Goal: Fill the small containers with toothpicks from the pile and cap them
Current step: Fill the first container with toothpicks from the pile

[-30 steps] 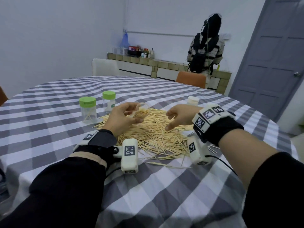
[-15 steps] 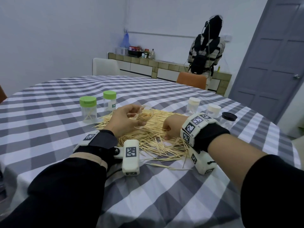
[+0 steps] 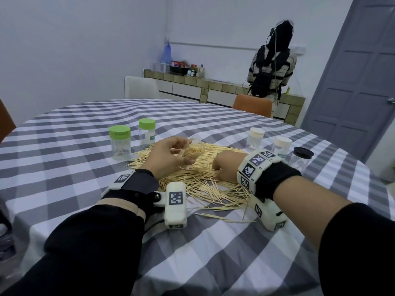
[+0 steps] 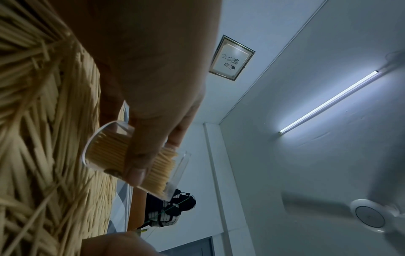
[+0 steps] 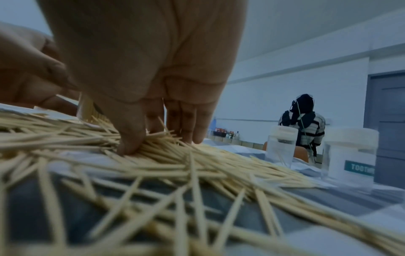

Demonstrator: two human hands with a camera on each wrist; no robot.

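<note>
While the left hand [image 3: 168,158] grips a clear open container [image 3: 191,151] tilted above the toothpick pile [image 3: 203,178], the right hand [image 3: 226,165] is down in the pile with thumb and fingers curled into the sticks. From the head camera the right fingertips are hidden; the right wrist view shows the thumb [image 5: 129,136] pressed into the toothpicks and the fingers bunched against it — pinching at them. Only the left wrist view shows the container [image 4: 131,161] packed nearly full of toothpicks, mouth uncapped. Two green-lidded containers [image 3: 119,142] stand left of the pile on the checked tablecloth [image 3: 192,253], two white-lidded ones [image 3: 256,138] and a black-lidded one [image 3: 302,160] on the right.
</note>
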